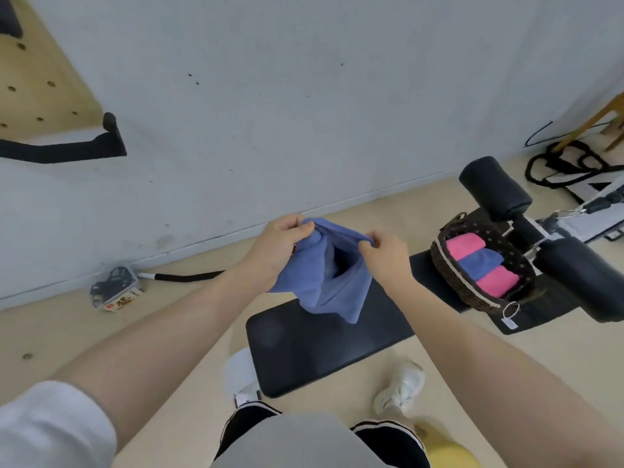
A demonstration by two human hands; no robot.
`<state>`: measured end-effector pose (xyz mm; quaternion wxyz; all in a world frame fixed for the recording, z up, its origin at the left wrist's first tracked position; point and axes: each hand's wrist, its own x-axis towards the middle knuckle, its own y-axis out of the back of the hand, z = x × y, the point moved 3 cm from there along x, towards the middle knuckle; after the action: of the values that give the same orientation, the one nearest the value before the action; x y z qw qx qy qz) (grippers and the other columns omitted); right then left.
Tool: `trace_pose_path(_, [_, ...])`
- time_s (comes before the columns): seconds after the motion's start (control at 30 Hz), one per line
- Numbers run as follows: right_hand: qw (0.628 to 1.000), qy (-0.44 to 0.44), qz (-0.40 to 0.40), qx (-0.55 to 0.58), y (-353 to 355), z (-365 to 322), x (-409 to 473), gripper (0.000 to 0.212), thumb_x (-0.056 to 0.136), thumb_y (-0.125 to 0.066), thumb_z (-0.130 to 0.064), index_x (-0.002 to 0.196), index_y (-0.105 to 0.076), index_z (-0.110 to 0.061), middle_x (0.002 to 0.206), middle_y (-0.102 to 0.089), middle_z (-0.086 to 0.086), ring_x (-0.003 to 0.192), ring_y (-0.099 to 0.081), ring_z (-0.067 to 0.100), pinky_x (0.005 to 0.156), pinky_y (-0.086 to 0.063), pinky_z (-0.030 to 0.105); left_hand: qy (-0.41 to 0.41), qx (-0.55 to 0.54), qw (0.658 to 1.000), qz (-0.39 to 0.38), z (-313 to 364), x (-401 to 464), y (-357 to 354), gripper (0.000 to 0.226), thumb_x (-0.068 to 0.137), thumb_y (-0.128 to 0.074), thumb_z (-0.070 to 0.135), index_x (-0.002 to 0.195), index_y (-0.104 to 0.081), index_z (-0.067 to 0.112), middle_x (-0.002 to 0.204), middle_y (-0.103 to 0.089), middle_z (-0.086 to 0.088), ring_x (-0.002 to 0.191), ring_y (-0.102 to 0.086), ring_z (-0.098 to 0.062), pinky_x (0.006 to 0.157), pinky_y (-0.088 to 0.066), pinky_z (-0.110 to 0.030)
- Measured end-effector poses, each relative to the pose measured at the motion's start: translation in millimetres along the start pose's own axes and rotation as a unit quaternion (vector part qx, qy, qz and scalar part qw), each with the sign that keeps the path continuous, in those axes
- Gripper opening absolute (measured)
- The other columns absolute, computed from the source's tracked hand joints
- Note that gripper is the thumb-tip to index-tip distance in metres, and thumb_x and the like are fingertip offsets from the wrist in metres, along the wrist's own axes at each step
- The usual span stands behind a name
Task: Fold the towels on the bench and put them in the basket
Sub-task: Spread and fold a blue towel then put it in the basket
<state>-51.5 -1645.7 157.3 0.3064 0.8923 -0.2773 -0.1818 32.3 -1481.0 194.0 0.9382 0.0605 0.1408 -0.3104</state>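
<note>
Above bench (324, 346): left hand (273, 251), right hand (385, 255) grips clamped on blue towel (324, 285); fingertips buried in folds.

A home gym: padded exercise bench (324, 346), foam leg rollers (494, 187), wall pegboard (37, 72).

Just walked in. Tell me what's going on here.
A person is standing at a black padded bench, holding a blue towel up above it. The left hand and the right hand each pinch its top edge, and the rest hangs loose, not yet folded. At the bench's right end sits a dark wicker basket that already holds three folded towels side by side: a pink towel, a blue folded towel and another pink one.
</note>
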Motion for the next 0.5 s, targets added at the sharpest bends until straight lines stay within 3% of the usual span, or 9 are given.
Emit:
trace_pose_path(0.1, [0.998,0.042,-0.036,-0.024,0,13,40,0.014,0.09,-0.044,-0.009,0.087,-0.057,-0.005,0.071,-0.053,0.005,0.057,-0.044,0.013,0.05,-0.033,0.024,0.014,-0.022,0.999,0.041,-14,17,-7,0.031,0.096,-0.047,0.016,0.065,-0.045,0.016,0.057,-0.045,0.004,0.049,-0.045,-0.007,0.052,-0.037,-0.019])
trace_pose_path(0.2, [0.994,0.068,-0.062,-0.055,1,38,78,0.012,0.089,-0.043,-0.012,0.083,-0.054,-0.01,0.068,-0.053,0.003,0.061,-0.047,0.019,0.056,-0.039,0.031,0.037,-0.033,0.994,0.097,-33,38,-22,0.03,0.096,-0.048,0.016,0.065,-0.048,0.015,0.054,-0.049,0.007,0.049,-0.046,-0.006,0.054,-0.037,-0.022])
trace_pose_path(0.33, [0.982,0.071,-0.124,-0.122,11,77,124,0.013,0.089,-0.04,-0.01,0.083,-0.052,-0.011,0.064,-0.049,0.0,0.063,-0.049,0.022,0.055,-0.038,0.029,0.069,0.016,0.97,0.231,-60,63,-41,0.03,0.095,-0.05,0.016,0.065,-0.045,0.014,0.062,-0.046,0.002,0.059,-0.042,-0.013,0.06,-0.037,-0.024])
trace_pose_path(0.4, [0.973,0.08,-0.149,-0.155,22,93,146,0.014,0.089,-0.039,-0.009,0.084,-0.051,-0.011,0.065,-0.049,0.0,0.066,-0.05,0.024,0.054,-0.037,0.029,0.071,0.056,0.957,0.277,-70,72,-50,0.025,0.094,-0.051,0.016,0.069,-0.049,0.012,0.068,-0.049,-0.001,0.067,-0.045,-0.017,0.065,-0.04,-0.032])
trace_pose_path(0.5, [0.969,0.1,-0.155,-0.166,33,106,173,0.017,0.087,-0.037,-0.008,0.085,-0.053,-0.011,0.075,-0.053,0.005,0.073,-0.052,0.027,0.064,-0.043,0.036,0.064,0.138,0.931,0.331,-81,83,-57,0.019,0.093,-0.051,0.019,0.085,-0.058,0.004,0.078,-0.056,-0.004,0.078,-0.05,-0.019,0.075,-0.042,-0.038])
